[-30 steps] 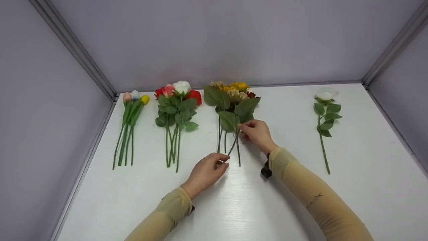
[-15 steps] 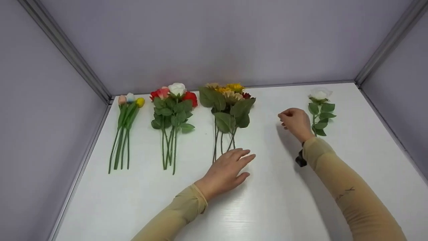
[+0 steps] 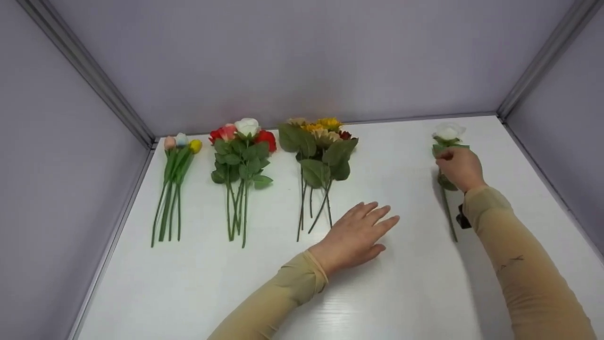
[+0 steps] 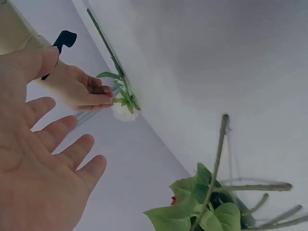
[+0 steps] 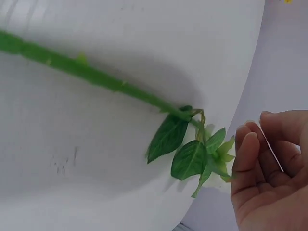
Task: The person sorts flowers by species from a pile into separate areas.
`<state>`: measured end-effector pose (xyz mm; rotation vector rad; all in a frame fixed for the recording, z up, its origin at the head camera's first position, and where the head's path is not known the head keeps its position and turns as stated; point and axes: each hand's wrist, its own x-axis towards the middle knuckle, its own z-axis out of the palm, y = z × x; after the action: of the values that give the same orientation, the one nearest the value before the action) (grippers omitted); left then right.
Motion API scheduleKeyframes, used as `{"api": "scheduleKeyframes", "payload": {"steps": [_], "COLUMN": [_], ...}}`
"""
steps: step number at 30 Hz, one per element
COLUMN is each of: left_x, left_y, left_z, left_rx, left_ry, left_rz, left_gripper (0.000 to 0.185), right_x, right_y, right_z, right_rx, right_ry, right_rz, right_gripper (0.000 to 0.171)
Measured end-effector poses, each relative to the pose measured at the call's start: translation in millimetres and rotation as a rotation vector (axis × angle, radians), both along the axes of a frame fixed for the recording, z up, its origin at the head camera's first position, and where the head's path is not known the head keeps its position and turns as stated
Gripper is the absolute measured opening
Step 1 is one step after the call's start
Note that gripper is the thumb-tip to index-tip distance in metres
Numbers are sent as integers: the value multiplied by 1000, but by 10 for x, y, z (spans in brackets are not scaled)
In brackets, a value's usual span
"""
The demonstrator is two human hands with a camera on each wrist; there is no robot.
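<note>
Over the table's middle, my left hand hovers with fingers spread, holding nothing. Its palm and loose fingers fill the left side of the left wrist view. At the right, my right hand pinches a white rose just under its bloom, among the leaves. The rose's green stem runs down toward the front. In the right wrist view, the curled fingers are beside the rose's upper leaves; the exact contact is hidden. Nearest the left hand is a bunch of sunflowers with large leaves and dark stems.
Left of the sunflowers lies a bunch of red, pink and white roses. Farther left are several tulips. Grey panels wall in the white table at the back and sides.
My right hand has left the sunflower stems and moved right to the white rose. My left hand has let go of a sunflower stem, spread its fingers and shifted right.
</note>
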<state>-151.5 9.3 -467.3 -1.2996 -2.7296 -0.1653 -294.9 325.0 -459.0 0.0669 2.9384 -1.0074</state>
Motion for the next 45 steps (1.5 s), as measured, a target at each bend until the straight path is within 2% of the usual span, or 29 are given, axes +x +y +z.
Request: {"api": "scheduleKeyframes", "payload": {"steps": [6, 9, 13, 21, 26, 31, 39, 45], "left_x": [39, 69, 97, 114, 116, 121, 119, 111], "left_y": [298, 388, 447, 458, 462, 452, 395, 335], "left_z": [-34, -55, -77, -122, -116, -132, -148, -163], "left_rx": [-66, -81, -87, -103, -105, -102, -94, -68], "left_ry": [10, 8, 0, 0, -19, -34, -46, -53], "left_rz": [-54, -76, -92, -100, -98, -103, -96, -89], "left_gripper": [65, 66, 66, 66, 65, 63, 61, 60], "right_x": [-29, -49, -57, -49, -48, -67, -46, -32], "right_y": [36, 48, 82, 79, 36, 10, 63, 93], "right_z": [-118, -194, -262, -182, -87, -80, -167, -177], "right_rx": [135, 232, 298, 306, 376, 452, 500, 513], "right_ry": [64, 91, 56, -100, -180, -231, -206, -116], "right_rz": [14, -6, -33, -57, -34, -9, 12, 31], "right_gripper": [24, 31, 38, 23, 27, 27, 27, 23]}}
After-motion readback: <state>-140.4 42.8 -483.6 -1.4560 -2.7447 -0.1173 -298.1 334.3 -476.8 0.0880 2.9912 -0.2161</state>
